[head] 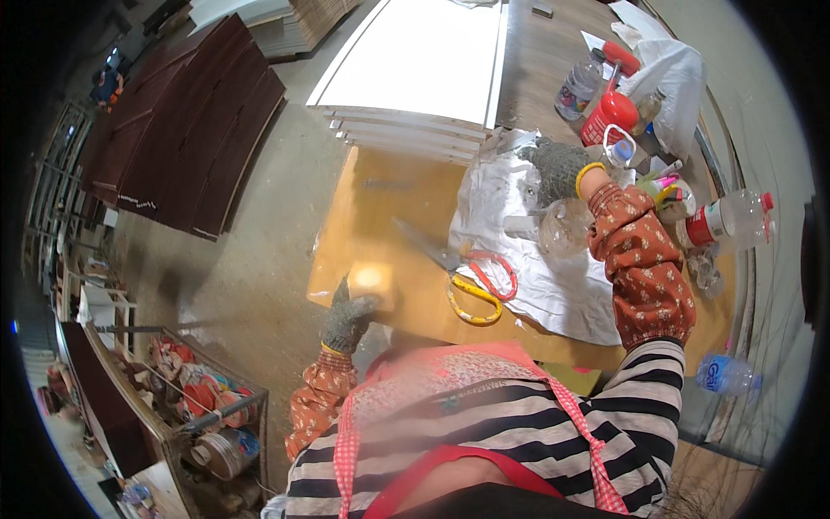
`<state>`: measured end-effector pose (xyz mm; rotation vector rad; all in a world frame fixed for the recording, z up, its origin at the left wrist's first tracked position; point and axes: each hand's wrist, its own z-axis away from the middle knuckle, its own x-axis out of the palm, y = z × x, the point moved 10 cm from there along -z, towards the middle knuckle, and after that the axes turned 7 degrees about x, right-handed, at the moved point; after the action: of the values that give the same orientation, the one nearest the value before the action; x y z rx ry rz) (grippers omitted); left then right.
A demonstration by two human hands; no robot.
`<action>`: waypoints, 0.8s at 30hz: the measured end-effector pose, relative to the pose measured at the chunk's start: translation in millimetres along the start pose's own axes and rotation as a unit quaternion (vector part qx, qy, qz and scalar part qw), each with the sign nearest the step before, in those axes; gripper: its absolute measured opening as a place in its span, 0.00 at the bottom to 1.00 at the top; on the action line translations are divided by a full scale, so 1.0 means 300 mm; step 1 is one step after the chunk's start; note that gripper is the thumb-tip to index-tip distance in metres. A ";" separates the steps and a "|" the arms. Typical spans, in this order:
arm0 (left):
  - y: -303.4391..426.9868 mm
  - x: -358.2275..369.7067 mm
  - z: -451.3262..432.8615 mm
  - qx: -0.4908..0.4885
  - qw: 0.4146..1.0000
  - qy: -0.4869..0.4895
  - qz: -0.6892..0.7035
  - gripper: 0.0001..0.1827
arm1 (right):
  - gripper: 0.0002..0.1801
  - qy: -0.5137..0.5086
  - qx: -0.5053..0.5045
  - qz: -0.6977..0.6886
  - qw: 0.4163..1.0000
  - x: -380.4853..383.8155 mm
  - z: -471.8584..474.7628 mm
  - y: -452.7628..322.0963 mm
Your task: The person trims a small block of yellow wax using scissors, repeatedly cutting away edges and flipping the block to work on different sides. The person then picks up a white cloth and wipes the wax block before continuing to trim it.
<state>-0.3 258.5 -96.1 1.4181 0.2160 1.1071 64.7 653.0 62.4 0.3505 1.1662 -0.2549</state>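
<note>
My left hand [350,320], in a grey knit glove, grips the near corner of a pale yellow block [370,283], perhaps a sponge, at the table's left front. My right hand [555,170], gloved alike, reaches over a crumpled white cloth [483,201]. Its fingertips are lost against the cloth, so I cannot tell whether it holds anything. Just below that wrist lies a clear plastic bottle [565,227]. Scissors [447,259] with one red and one yellow handle loop lie between my hands, their blades pointing away to the left.
Stacked white panels [415,65] cover the table's far part. Along the right side stand a red container [609,119], a red-headed mallet [620,58] and several plastic bottles [579,87]. Dark brown panels [188,123] are stacked on the floor at left, near a cluttered cart [224,412]. Another person [107,87] is far off.
</note>
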 end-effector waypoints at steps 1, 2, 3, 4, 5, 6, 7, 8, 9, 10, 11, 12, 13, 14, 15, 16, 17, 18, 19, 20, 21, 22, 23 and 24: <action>-0.002 0.000 0.001 0.004 1.000 0.002 0.005 0.38 | 0.39 0.010 0.010 0.014 1.000 -0.003 -0.001 -0.002; -0.005 0.002 0.004 0.008 1.000 0.003 0.009 0.39 | 0.32 0.018 0.009 0.037 0.999 -0.009 0.005 -0.011; -0.004 0.005 0.002 0.011 1.000 -0.001 0.012 0.40 | 0.31 0.043 -0.011 0.031 0.999 -0.015 0.003 -0.012; -0.007 -0.018 -0.012 0.050 0.997 -0.029 -0.058 0.41 | 0.30 0.069 -0.031 0.023 0.997 -0.008 0.000 -0.005; -0.039 -0.066 -0.036 0.088 0.986 -0.057 -0.128 0.41 | 0.28 0.095 -0.050 0.015 0.994 -0.010 0.003 0.001; -0.041 -0.064 -0.038 0.089 0.986 -0.057 -0.127 0.41 | 0.27 0.077 -0.034 0.004 0.996 -0.028 0.005 -0.016; -0.005 -0.028 -0.033 0.091 0.986 -0.056 -0.126 0.42 | 0.29 0.076 -0.037 -0.015 0.996 -0.063 0.007 -0.053; 0.009 0.001 -0.013 0.057 0.997 -0.030 -0.051 0.42 | 0.30 0.075 -0.039 -0.034 0.996 -0.097 0.008 -0.087; 0.028 0.037 0.003 0.021 0.999 -0.007 0.025 0.42 | 0.32 0.074 -0.037 -0.052 0.995 -0.113 0.015 -0.096; 0.033 0.049 0.001 0.012 1.000 -0.012 0.022 0.41 | 0.36 0.039 -0.014 -0.046 0.998 -0.070 -0.021 -0.074; 0.034 0.057 0.001 0.003 1.000 -0.018 0.019 0.41 | 0.38 0.042 -0.016 -0.026 0.999 -0.056 -0.021 -0.057; 0.039 0.054 0.003 -0.003 1.000 -0.017 0.015 0.40 | 0.40 0.045 -0.024 -0.005 0.999 -0.086 -0.018 -0.087; 0.047 0.048 0.004 0.004 1.000 -0.011 0.004 0.40 | 0.42 0.049 -0.035 0.018 0.998 -0.120 -0.011 -0.107; 0.054 0.043 0.004 0.010 1.000 -0.005 -0.007 0.40 | 0.44 0.099 -0.025 0.042 0.994 -0.181 0.021 -0.091; 0.053 0.044 0.002 0.014 1.000 -0.004 -0.015 0.40 | 0.37 0.189 -0.016 0.043 0.981 -0.259 0.059 -0.051; 0.044 0.034 0.003 0.015 1.000 -0.001 -0.014 0.40 | 0.31 0.278 -0.012 0.040 0.960 -0.320 0.093 -0.003; 0.032 0.015 0.000 0.016 1.000 0.002 -0.014 0.40 | 0.26 0.365 -0.008 0.038 0.930 -0.376 0.144 0.039; 0.017 0.017 -0.014 0.012 1.000 -0.005 -0.009 0.40 | 0.25 0.336 0.025 0.066 0.939 -0.388 0.183 0.095; 0.021 0.019 -0.009 0.011 1.000 -0.006 0.003 0.39 | 0.23 0.312 0.048 0.087 0.945 -0.400 0.208 0.135; 0.030 0.023 0.000 0.010 1.000 -0.006 0.014 0.38 | 0.22 0.287 0.070 0.108 0.949 -0.396 0.217 0.170; 0.038 0.035 0.002 0.009 1.000 -0.011 0.026 0.38 | 0.21 0.249 0.107 0.091 0.958 -0.371 0.219 0.218; 0.044 0.043 0.005 0.013 0.999 -0.009 0.034 0.38 | 0.19 0.211 0.142 0.075 0.964 -0.338 0.216 0.261; 0.049 0.050 0.009 0.018 0.999 -0.006 0.042 0.37 | 0.18 0.172 0.176 0.057 0.968 -0.295 0.213 0.307; 0.050 0.075 -0.008 0.016 0.998 -0.018 0.051 0.37 | 0.16 0.165 0.168 0.060 0.970 -0.205 0.199 0.411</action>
<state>2.4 272.7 -73.1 1.4901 0.1363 1.1653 138.3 743.4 157.2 0.7831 1.4254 -0.2950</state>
